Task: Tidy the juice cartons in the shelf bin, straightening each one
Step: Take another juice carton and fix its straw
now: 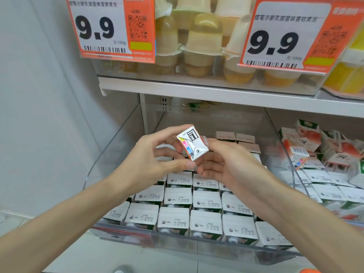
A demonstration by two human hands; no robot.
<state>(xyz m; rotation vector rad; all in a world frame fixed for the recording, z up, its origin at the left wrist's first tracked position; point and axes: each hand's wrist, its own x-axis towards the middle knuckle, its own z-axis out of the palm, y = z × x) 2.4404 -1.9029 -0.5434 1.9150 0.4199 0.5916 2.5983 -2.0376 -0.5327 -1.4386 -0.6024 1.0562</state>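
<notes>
A white shelf board (197, 89) spans the far side, carrying pale jelly cups (202, 40) too crowded to count. Two orange price tags hang in front of them, each reading 9.9: a left tag (102, 28) and a right tag (279, 40). Below sits one clear plastic bin (177, 243) filled with upright juice cartons (173, 219) in neat rows. The nearest row shows six white tops; the arms hide part of the farther rows. In the next bin to the right, jumbled cartons (313, 142) lie tilted and overlapping. Two hands meet above the middle of the bin. The left hand (157, 154) and the right hand (226, 164) each pinch one held carton (192, 142) with curled fingers and thumb. It is tilted, its end panel with coloured squares facing near.
</notes>
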